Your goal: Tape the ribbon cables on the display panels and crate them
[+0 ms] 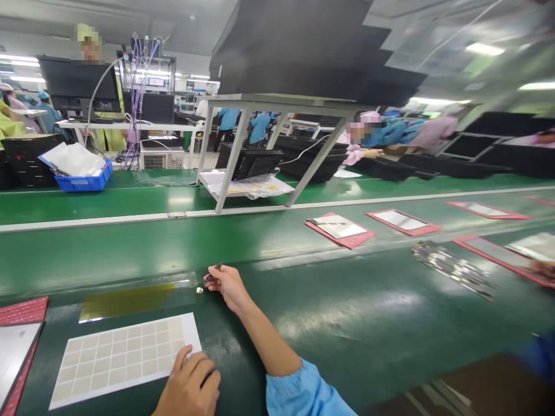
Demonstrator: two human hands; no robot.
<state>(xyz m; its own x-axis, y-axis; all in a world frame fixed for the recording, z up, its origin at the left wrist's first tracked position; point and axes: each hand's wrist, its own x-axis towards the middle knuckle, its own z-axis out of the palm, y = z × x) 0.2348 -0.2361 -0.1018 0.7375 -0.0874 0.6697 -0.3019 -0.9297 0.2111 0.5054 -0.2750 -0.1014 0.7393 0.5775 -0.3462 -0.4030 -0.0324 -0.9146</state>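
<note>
My right hand [228,286] is reached out over the green bench, its fingers pinched on slim dark tweezers [212,274]. Just left of the fingertips is a small shiny piece [199,290]; whether the tip grips it I cannot tell. Beside it lies a clear strip with a yellow, see-through film [128,301]. Nearer to me rests a white sheet [189,330] bearing rows of beige square stickers. My left hand [188,384] lies at this sheet's right edge, fingers loosely bent and apart, with nothing seen in them.
Red padded sheets with flat panels lie at left [26,312] and along the green belt [340,228]. Blurred metal parts [451,266] sit at right, near another person's hand [544,270]. A metal stand [234,156] and a blue bin [84,182] stand beyond.
</note>
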